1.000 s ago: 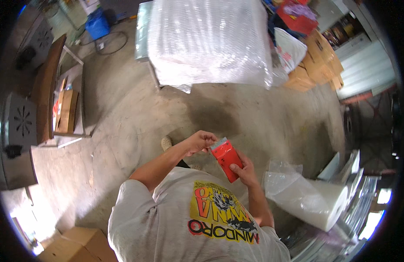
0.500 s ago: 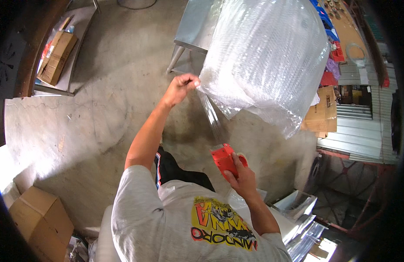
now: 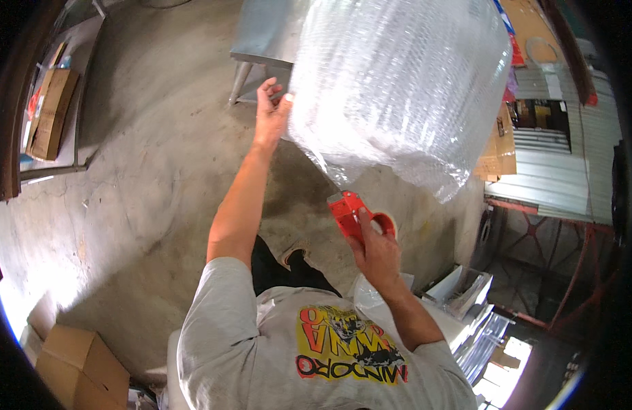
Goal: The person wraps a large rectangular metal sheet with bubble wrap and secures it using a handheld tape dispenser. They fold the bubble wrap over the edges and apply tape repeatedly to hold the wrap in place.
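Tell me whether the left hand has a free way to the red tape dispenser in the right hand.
Probably yes: the left hand rests on the bubble-wrapped bundle, and only open air separates it from the red tape dispenser held by the right hand.

Large bundle wrapped in bubble wrap (image 3: pixel 405 89) is seen resting on a metal counter (image 3: pixel 261 34), far centre. Left hand (image 3: pixel 270 109) is pressed against the bundle's left edge, arm stretched out. A red tape dispenser (image 3: pixel 357 215) is gripped in the right hand (image 3: pixel 377 253), just below the bundle. Concrete floor (image 3: pixel 145 178) beneath; cardboard box (image 3: pixel 77 365) near left.
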Action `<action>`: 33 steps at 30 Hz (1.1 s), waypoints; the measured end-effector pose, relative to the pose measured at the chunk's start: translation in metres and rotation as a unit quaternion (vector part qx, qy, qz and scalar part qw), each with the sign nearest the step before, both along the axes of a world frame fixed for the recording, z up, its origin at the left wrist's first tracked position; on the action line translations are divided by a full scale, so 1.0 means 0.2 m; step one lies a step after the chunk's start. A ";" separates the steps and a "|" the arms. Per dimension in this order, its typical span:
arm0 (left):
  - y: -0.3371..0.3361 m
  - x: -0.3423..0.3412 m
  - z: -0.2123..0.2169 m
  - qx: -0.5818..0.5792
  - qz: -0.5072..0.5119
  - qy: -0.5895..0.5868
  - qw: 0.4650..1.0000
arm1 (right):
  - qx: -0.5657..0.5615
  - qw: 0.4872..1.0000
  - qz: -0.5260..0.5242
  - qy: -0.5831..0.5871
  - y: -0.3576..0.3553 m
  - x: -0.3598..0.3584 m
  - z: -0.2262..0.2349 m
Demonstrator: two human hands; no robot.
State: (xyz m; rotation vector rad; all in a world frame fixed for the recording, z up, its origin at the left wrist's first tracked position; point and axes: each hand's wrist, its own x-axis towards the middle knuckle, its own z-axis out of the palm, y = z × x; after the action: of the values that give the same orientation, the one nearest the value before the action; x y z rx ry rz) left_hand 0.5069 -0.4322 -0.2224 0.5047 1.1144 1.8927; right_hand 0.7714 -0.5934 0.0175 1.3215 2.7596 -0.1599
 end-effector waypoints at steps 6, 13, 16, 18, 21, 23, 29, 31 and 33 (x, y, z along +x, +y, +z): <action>0.00 -0.02 -0.07 0.014 0.015 0.067 0.998 | 0.047 0.998 0.037 -0.020 0.19 0.37 -0.02; -0.07 -0.02 -0.18 -0.004 0.036 -0.030 0.999 | 0.041 0.999 0.035 -0.007 0.34 0.87 -0.05; -0.07 -0.09 -0.28 -0.088 0.100 0.000 0.991 | 0.091 0.995 0.050 0.007 0.42 1.11 -0.06; -0.08 -0.15 -0.23 -0.072 0.113 -0.097 0.986 | 0.098 0.994 0.043 0.008 0.45 1.24 -0.08; -0.17 -0.15 0.11 -0.070 0.164 -0.122 0.976 | 0.084 0.996 -0.008 0.040 0.48 1.38 -0.14; -0.32 -0.06 0.44 -0.111 0.298 0.314 0.894 | 0.107 0.993 0.005 0.046 0.48 1.43 -0.16; -0.57 0.76 1.04 0.094 -0.158 0.673 0.716 | 0.118 0.988 -0.002 0.099 0.49 1.49 -0.27; -0.36 0.99 1.10 0.137 -0.187 0.782 0.578 | 0.120 0.988 -0.018 0.098 0.48 1.55 -0.31; -0.13 1.19 1.18 0.186 -0.177 0.828 0.499 | 0.119 0.987 -0.032 0.101 0.46 1.61 -0.34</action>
State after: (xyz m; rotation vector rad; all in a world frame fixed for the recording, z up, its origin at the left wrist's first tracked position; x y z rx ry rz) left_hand 0.7451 -0.4591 0.0143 2.8968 1.3106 0.7115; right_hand 1.0938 -0.5010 -0.0506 1.5305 2.9826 0.0383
